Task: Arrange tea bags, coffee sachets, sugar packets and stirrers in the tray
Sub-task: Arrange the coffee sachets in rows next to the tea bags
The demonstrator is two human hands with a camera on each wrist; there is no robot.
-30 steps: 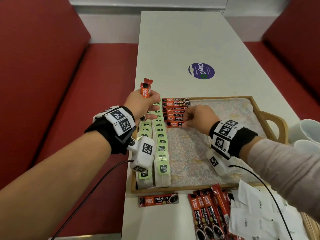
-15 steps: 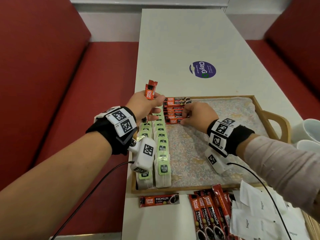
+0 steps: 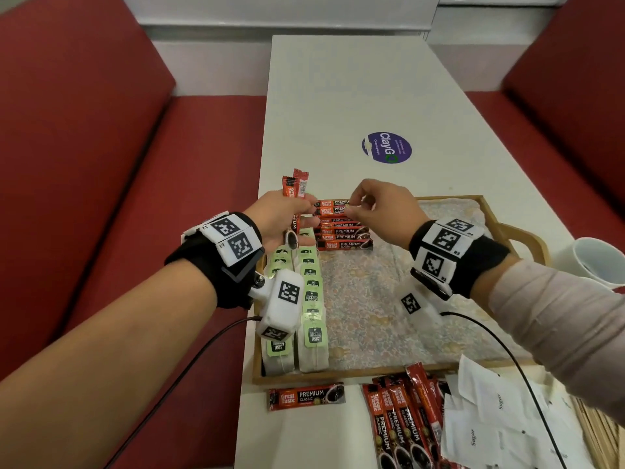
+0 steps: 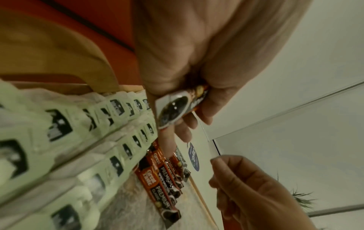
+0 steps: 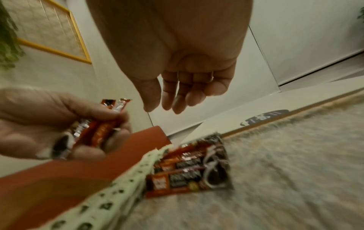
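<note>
left hand (image 3: 282, 216) is gripping a small bundle of red-orange coffee sachets (image 3: 295, 187), held upright over the far-left corner of the wooden tray (image 3: 338, 374) with the floral liner. head view is showing two sachet tops sticking up past the fingers; left wrist view is showing what head can't: the bundle's lower end with the coffee-cup print (image 4: 173, 109) poking out under the curled fingers. right wrist view is giving the side-on look at the same bundle (image 5: 92, 132), thumb clamping it.

right hand (image 3: 382, 211) is hovering just right of the left hand, above the row of red-orange coffee sachets lying flat in the tray (image 3: 341, 228). fingers are loosely curled; right wrist view is showing an empty palm (image 5: 183, 87), nothing held. head view alone is making it look like it's touching the row; the wrist views are showing it apart.

two rows of green-tagged tea bags (image 3: 311, 299) are running down the tray's left side. head view only: loose coffee sachets (image 3: 399, 428), one single sachet (image 3: 306, 396), white sugar packets (image 3: 500, 421) and wooden stirrers (image 3: 598, 424) are lying on the white worktop (image 3: 355, 96) in front of the tray, white cups (image 3: 598, 262) at right.
</note>
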